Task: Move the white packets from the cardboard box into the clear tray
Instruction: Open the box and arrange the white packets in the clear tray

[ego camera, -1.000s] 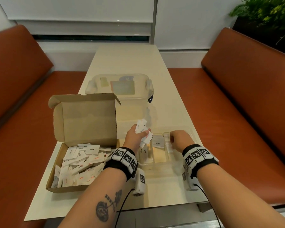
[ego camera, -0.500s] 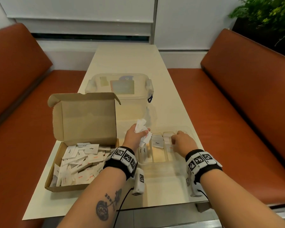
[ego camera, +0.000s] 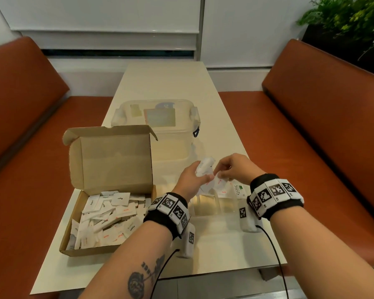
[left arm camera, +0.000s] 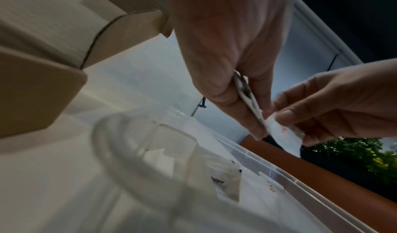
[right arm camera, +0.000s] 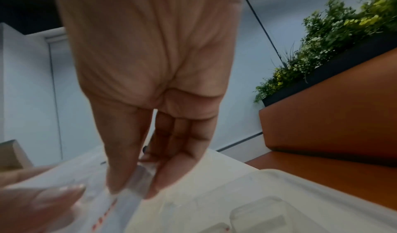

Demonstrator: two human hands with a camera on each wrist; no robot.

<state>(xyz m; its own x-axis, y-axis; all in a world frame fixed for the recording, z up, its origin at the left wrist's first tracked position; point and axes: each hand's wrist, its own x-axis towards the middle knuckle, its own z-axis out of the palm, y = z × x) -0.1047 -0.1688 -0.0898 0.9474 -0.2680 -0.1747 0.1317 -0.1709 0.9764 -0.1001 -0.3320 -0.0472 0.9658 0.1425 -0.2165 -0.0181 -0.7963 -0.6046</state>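
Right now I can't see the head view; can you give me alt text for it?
Over the clear tray, the left hand holds a bunch of white packets while the right hand pinches one packet from it. The open cardboard box to the left holds many more.

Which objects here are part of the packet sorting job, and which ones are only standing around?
Part of the job:
- cardboard box with loose white packets
- clear tray
- packet bundle held in left hand
- right hand, pinching one packet

Only standing around:
- lidded clear container
- plant
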